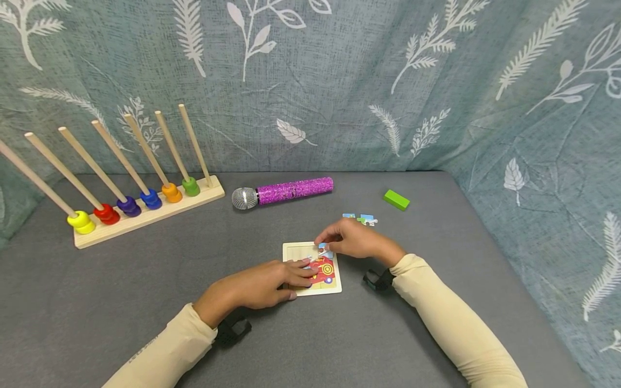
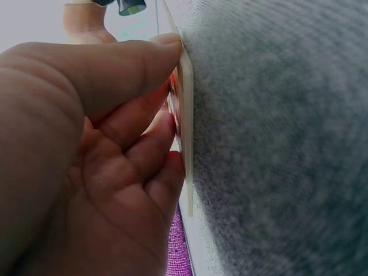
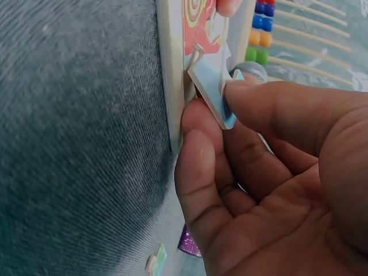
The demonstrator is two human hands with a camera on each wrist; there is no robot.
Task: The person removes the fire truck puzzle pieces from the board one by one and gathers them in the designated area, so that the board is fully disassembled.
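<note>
A small wooden puzzle tray (image 1: 338, 280) with a pale rim lies on the table in the head view. Red and yellow picture pieces (image 1: 326, 268) fill its lower right part, and bare wood shows at the upper left. My left hand (image 1: 271, 281) rests on the tray's left side, fingers stretched over the pieces, the thumb at its near edge. Between thumb and fingers, my right hand (image 1: 358, 241) pinches a light-blue puzzle piece (image 3: 211, 86). That piece is tilted over the tray's upper right corner, close to the red piece. The fingers partly cover it in the head view.
Several loose puzzle pieces (image 1: 367, 219) lie beyond the right hand. A green block (image 1: 396, 200) is farther right. Behind the tray lies a purple glittery microphone (image 1: 296, 189). At the left stands a wooden peg rack (image 1: 145, 216) with coloured beads. A patterned curtain (image 1: 310, 108) hangs behind.
</note>
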